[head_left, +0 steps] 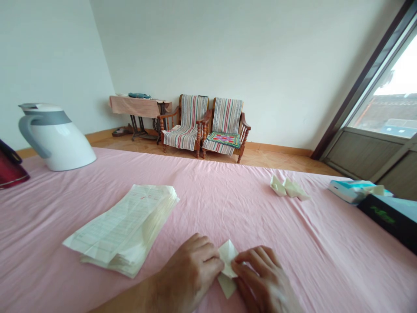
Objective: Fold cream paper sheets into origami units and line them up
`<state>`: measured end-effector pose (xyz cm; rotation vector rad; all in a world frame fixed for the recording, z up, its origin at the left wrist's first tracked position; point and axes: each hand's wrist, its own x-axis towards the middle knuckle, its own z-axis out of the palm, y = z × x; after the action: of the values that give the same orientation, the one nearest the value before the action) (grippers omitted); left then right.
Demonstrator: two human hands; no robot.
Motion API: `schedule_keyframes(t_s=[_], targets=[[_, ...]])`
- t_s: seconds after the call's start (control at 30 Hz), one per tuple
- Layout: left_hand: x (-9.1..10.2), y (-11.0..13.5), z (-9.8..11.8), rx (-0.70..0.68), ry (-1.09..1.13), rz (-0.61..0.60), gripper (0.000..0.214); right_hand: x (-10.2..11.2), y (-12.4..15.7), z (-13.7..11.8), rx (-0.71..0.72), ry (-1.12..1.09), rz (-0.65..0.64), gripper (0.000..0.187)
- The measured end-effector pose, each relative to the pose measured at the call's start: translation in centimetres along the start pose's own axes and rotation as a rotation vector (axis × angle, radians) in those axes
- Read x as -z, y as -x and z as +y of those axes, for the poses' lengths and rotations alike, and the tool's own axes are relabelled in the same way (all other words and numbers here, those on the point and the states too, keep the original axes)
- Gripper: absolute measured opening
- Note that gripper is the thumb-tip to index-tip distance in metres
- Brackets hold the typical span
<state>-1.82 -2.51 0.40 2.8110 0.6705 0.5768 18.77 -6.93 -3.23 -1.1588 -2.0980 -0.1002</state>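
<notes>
A small piece of folded pale paper (pixel 229 252) lies on the pink cloth between my hands, with pointed corners at its top and bottom. My left hand (pixel 197 269) is closed on its left edge, thumb and fingers curled together. From the other side, my right hand (pixel 260 274) pinches the right edge, its fingers bent and slightly blurred. Fingers cover both side edges of the paper. To the left of my hands lies a thick stack of printed paper sheets (pixel 120 226). Farther off on the right sit several folded paper pieces (pixel 288 188).
A pink cloth (pixel 208 195) covers the table. At the left stand a white and grey jug (pixel 67 139) and a red object (pixel 11 167). A tissue pack (pixel 347 191) and a black box (pixel 384 219) lie at the right. Two wooden chairs (pixel 208 126) stand beyond.
</notes>
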Motion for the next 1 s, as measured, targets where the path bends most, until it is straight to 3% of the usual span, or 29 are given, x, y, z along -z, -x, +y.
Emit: schedule_keyframes(t_s=[0.1,0.27,0.47,0.67,0.87,1.0], targets=[[-0.3,-0.1,-0.4,0.104,0.099,0.061,0.015,0.0,0.3,0.4,-0.010,-0.022,-0.016,0.016],[-0.6,-0.2,-1.0,0.251,0.279,0.117,0.016,-0.9,1.0,1.4,-0.172,-0.068,0.037,0.018],[-0.9,-0.6,-1.3,0.391,0.291,0.142,0.014,-1.5,0.9,2.0,-0.270,-0.041,0.041,0.027],[-0.9,-0.8,-1.3,0.418,0.252,0.128,0.015,-1.8,0.8,1.8,-0.351,0.003,0.025,0.025],[-1.1,-0.8,-1.2,0.423,0.229,0.122,0.017,-1.9,1.5,2.3,-0.335,-0.060,-0.001,0.011],[-0.8,-0.6,-1.1,0.418,0.249,0.105,0.018,-1.6,1.6,2.5,-0.288,-0.094,0.000,0.016]])
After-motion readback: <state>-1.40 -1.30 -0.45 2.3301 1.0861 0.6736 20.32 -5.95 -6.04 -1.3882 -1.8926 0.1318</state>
